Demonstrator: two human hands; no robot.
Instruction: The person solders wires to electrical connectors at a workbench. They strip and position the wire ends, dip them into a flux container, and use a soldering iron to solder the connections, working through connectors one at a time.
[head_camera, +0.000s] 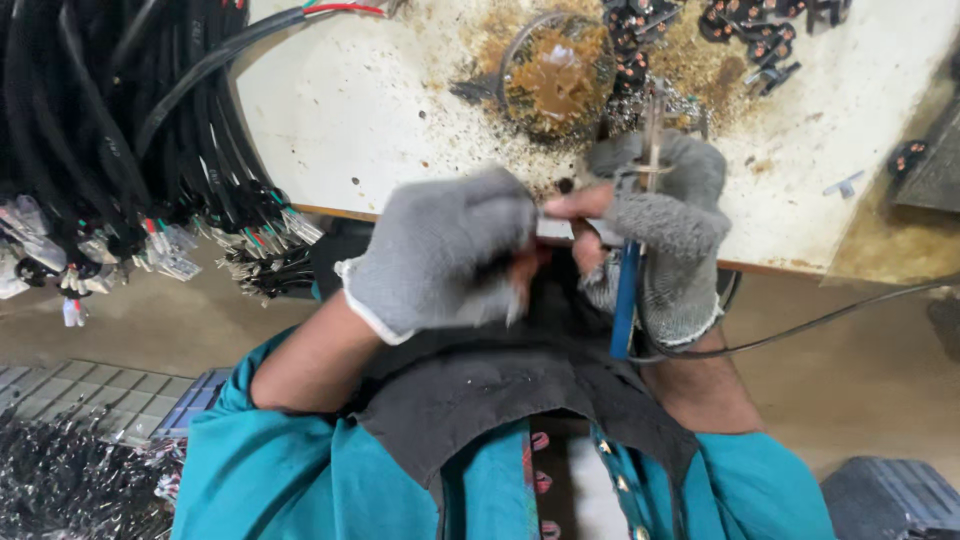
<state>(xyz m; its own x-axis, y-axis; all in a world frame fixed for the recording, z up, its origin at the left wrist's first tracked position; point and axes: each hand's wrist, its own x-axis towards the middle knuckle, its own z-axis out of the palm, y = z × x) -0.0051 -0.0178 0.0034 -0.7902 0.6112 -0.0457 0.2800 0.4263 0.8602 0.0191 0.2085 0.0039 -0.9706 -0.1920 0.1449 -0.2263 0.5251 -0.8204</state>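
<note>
My left hand (440, 250), in a grey fingerless glove, is closed and blurred just in front of the bench edge; what it pinches is too small and smeared to tell. My right hand (665, 235), also grey-gloved, grips a soldering iron (628, 295) with a blue handle, its metal tip pointing up toward the bench. The two hands meet at the fingertips. A black cord (830, 318) trails from the iron to the right.
A stained white bench (360, 110) carries a round tin of brown flux (557, 72) and black plug parts (760, 30) at the back. Bundles of black cables (120, 130) hang at left. Trays of metal pieces (70, 470) lie lower left.
</note>
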